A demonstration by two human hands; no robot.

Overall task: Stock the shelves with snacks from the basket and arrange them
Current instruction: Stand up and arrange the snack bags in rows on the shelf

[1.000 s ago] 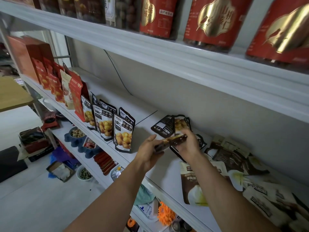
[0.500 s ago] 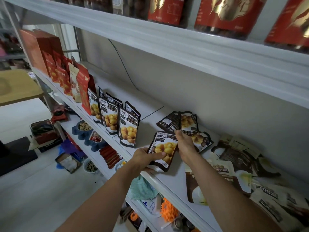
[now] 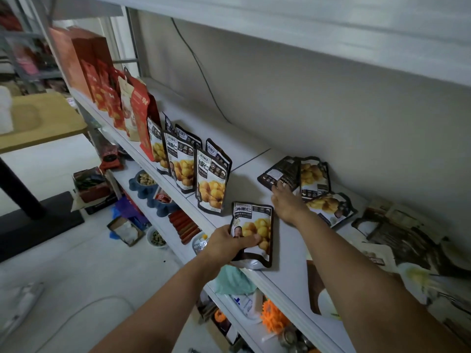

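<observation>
A black chestnut pouch [image 3: 254,229] stands near the front edge of the white shelf [image 3: 288,248]. My left hand [image 3: 226,244] grips its lower left side, thumb across the front. My right hand [image 3: 285,203] reaches further back, and its straight fingers touch a dark pouch [image 3: 279,173] lying back-side up. That pouch belongs to a small flat pile of chestnut pouches [image 3: 316,179] against the back wall. To the left, three like pouches [image 3: 211,184] stand in a row along the shelf front.
Red bags [image 3: 137,110] and red boxes [image 3: 79,59] fill the shelf's left end. Brown and white pouches [image 3: 407,240] lie jumbled at the right. The upper shelf [image 3: 331,26] hangs close overhead. A lower shelf [image 3: 163,197] holds bowls and small goods; boxes sit on the floor.
The pouch held flat in both hands has been turned upright and set near the shelf front. My right hand let go of it and moved back to the flat pile.
</observation>
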